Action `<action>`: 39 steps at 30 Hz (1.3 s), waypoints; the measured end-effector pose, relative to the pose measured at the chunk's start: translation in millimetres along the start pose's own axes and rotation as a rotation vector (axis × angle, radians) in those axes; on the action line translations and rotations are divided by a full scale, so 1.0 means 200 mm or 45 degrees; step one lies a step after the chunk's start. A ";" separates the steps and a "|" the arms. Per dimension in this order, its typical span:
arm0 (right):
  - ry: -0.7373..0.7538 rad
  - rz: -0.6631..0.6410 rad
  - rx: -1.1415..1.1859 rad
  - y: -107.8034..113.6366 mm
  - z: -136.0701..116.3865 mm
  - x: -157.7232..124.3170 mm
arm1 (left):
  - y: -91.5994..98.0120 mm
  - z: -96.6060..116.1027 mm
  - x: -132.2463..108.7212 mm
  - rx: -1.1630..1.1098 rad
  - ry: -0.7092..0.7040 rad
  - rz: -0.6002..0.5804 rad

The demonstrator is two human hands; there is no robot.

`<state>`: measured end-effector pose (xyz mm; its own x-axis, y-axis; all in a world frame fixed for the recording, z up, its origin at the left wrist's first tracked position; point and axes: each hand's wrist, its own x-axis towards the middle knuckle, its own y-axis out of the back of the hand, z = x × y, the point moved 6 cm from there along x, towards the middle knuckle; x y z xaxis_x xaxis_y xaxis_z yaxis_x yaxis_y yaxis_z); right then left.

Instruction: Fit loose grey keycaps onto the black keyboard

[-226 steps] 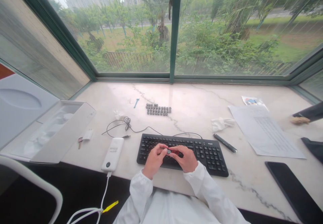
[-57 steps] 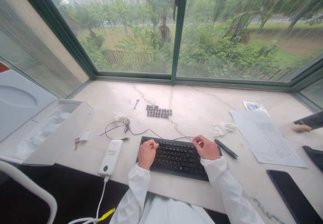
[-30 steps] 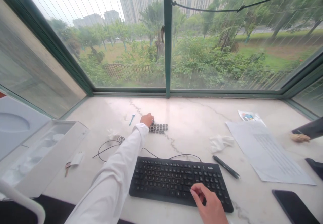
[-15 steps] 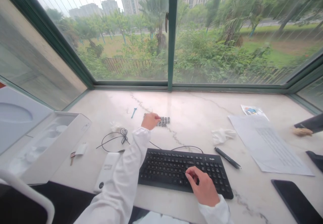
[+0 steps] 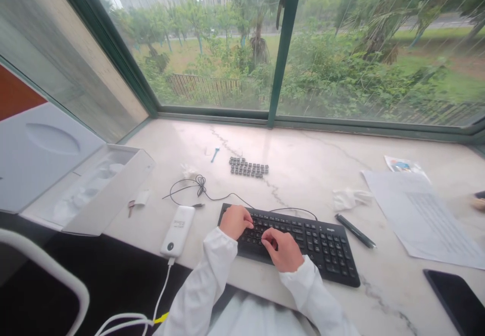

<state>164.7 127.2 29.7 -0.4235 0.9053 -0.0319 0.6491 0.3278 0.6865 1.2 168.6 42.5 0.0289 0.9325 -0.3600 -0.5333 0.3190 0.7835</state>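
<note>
A black keyboard (image 5: pixel 314 240) lies near the table's front edge. Over its left part is my left hand (image 5: pixel 235 222), thumb and fingers pinched together; anything between the fingertips is too small to make out. Just right of it, my right hand (image 5: pixel 284 250) hovers low over the middle keys. Its thumb and forefinger are also closed in a pinch, and what they hold, if anything, is hidden. Beyond the keyboard, small dark keycaps (image 5: pixel 248 168) sit in several rows on the marble-patterned table. A blue tool (image 5: pixel 215 154) lies left of them.
Left of the keyboard are a white power bank (image 5: pixel 178 231), a coiled black cable (image 5: pixel 200 184) and an open white box (image 5: pixel 109 189). To the right lie a pen (image 5: pixel 355 231), crumpled white material (image 5: pixel 351 199), a printed sheet (image 5: pixel 424 214) and a phone (image 5: pixel 454 300).
My left hand has come back from the keycap rows to the keyboard's left part, beside my right hand. The rows are now uncovered. The view has shifted, and my right hand stays over the keys.
</note>
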 end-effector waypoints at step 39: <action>0.013 0.031 0.012 -0.02 0.03 -0.05 | -0.05 0.05 -0.13 0.220 -0.643 0.318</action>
<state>169.5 117.1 23.0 -0.4139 0.9103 -0.0073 0.6654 0.3081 0.6799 14.1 143.9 49.1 0.3422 0.9344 0.0987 -0.4317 0.0630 0.8998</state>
